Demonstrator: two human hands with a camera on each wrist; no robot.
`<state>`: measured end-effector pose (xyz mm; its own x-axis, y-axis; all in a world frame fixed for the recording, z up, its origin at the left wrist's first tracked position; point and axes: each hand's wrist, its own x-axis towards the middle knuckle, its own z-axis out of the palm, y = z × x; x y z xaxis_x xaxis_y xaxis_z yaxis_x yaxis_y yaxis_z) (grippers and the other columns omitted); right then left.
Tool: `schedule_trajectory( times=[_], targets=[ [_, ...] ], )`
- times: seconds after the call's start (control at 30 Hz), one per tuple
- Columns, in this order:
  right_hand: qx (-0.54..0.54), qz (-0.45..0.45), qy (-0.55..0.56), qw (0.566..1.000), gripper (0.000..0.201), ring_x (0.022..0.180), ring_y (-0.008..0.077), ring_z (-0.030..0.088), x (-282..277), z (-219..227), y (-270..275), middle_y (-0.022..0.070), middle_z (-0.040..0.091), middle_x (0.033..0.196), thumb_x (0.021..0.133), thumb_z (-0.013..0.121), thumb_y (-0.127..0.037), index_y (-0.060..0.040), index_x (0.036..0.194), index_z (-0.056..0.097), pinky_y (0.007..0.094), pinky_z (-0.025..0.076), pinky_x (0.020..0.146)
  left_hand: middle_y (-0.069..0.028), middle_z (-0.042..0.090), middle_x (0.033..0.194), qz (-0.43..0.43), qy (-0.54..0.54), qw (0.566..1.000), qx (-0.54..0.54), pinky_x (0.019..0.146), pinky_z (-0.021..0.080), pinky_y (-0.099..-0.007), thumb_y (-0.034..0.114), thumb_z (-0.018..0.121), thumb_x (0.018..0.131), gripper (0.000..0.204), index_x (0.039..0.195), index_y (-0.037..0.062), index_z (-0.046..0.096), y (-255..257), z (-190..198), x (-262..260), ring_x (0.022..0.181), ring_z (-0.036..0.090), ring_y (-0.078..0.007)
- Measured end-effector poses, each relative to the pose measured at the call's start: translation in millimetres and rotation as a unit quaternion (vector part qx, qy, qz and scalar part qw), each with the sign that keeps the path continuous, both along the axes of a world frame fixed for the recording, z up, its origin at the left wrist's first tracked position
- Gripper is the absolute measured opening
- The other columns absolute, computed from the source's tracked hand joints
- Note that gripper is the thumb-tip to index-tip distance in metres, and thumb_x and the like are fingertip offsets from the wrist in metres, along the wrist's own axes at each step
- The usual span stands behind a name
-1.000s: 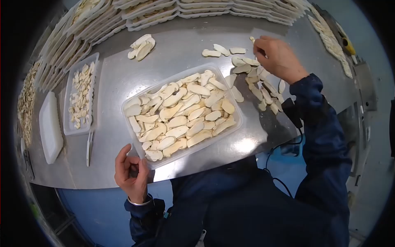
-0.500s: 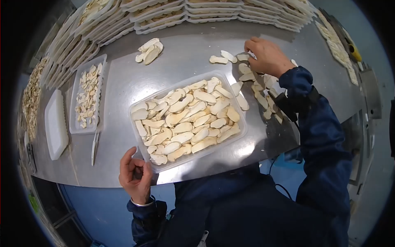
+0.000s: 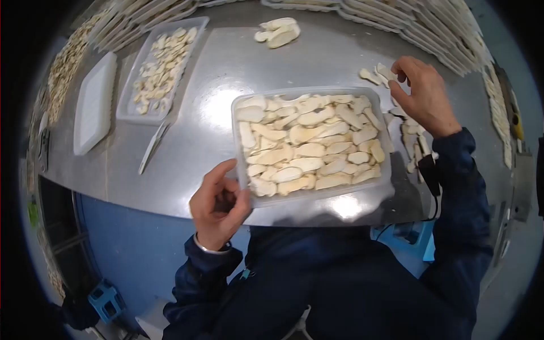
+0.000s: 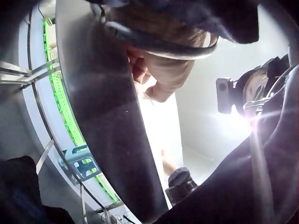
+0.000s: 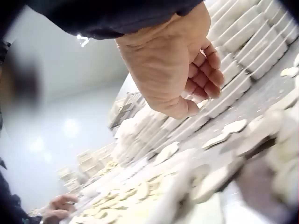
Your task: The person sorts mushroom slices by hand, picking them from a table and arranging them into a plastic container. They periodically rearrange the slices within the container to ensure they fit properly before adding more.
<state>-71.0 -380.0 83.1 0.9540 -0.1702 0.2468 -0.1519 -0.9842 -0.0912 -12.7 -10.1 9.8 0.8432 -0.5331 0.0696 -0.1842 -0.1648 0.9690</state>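
In the head view, a clear plastic tray (image 3: 311,198) holds rows of pale, flat slices (image 3: 309,149). The left hand (image 3: 220,205) is at its near-left corner, with thumb and index fingertip against the edge and the other fingers curled. Above loose slices (image 3: 381,73) right of the tray, the right hand (image 3: 425,93) hovers with bent, parted fingers and thumb. The right wrist view shows that hand (image 5: 173,70) with loosely bent fingers and nothing visible between them. In the left wrist view, the left hand (image 4: 161,72) is partly hidden by the wristband.
A tray of small pieces (image 3: 127,117), a white lid-like tray (image 3: 93,105) and a knife (image 3: 152,148) lie to the left. A slice pile (image 3: 279,33) sits behind the main tray. Stacked trays (image 3: 391,20) line the back.
The head view has shifted, placing the table contents farther right and higher. The right hand has moved from the farther slices to above nearby ones, its fingers more parted. The left hand remains at the tray corner.
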Motion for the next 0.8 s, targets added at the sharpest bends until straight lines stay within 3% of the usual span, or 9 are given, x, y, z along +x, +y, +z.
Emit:
schedule_trajectory(
  times=[0.07,0.2,0.27,0.33,0.43,0.8],
  targets=[
    [-0.012,0.107,-0.066,0.992,0.016,0.078,0.0337,0.057,11.0,6.9,40.7,0.0144,0.059,0.080,0.076,0.062,-0.013,-0.0012,0.085,0.055,0.0408,0.042,0.073,-0.0013,0.058,0.074,-0.016,-0.012,1.000,-0.001,0.056,0.039,-0.0157,-0.006,0.066,0.081,0.051,0.128,-0.0029,0.049,3.7,-5.5,1.9,0.061,0.050,-0.0024],
    [-0.014,0.211,-0.073,0.975,0.015,0.075,0.0309,0.057,33.6,9.0,114.7,0.0133,0.058,0.078,0.074,0.063,-0.011,-0.0023,0.080,0.053,0.0391,0.041,0.072,-0.0020,0.058,0.073,-0.034,-0.053,0.998,0.013,0.056,0.039,-0.0157,-0.006,0.066,0.081,0.051,0.129,-0.0037,0.048,6.4,-9.2,3.8,0.061,0.050,-0.0022],
    [-0.017,0.247,-0.064,0.967,0.013,0.075,0.0286,0.058,43.8,5.4,136.0,0.0124,0.058,0.076,0.073,0.063,-0.011,-0.0032,0.078,0.053,0.0377,0.041,0.072,0.0002,0.056,0.069,-0.006,-0.060,0.998,-0.006,0.051,0.036,-0.0183,0.001,0.070,0.076,0.050,0.123,-0.0007,0.054,2.9,-12.1,4.2,0.055,0.045,-0.0038],
    [-0.032,0.255,-0.044,0.965,0.012,0.075,0.0266,0.058,53.8,-1.5,146.9,0.0114,0.059,0.076,0.074,0.063,-0.011,-0.0031,0.079,0.055,0.0368,0.041,0.072,0.0002,0.054,0.066,0.012,-0.059,0.998,-0.020,0.048,0.036,-0.0213,0.006,0.072,0.072,0.049,0.119,0.0015,0.059,1.7,-15.4,3.5,0.051,0.043,-0.0070],
    [-0.040,0.267,-0.028,0.963,0.014,0.076,0.0251,0.057,64.3,-11.0,154.8,0.0104,0.058,0.076,0.074,0.063,-0.011,-0.0022,0.081,0.055,0.0364,0.041,0.073,0.0000,0.058,0.070,-0.043,-0.097,0.994,0.003,0.054,0.034,-0.0160,-0.004,0.066,0.078,0.052,0.127,-0.0023,0.050,8.1,-12.6,8.2,0.058,0.044,-0.0013],
    [-0.100,0.269,-0.007,0.958,0.009,0.075,0.0224,0.057,72.4,-17.4,161.6,0.0086,0.058,0.073,0.076,0.060,-0.011,-0.0038,0.080,0.056,0.0338,0.040,0.072,0.0020,0.057,0.066,-0.038,-0.131,0.991,-0.001,0.052,0.033,-0.0177,0.000,0.068,0.074,0.053,0.124,-0.0011,0.054,6.9,-12.2,11.0,0.055,0.040,-0.0026]
  ],
)
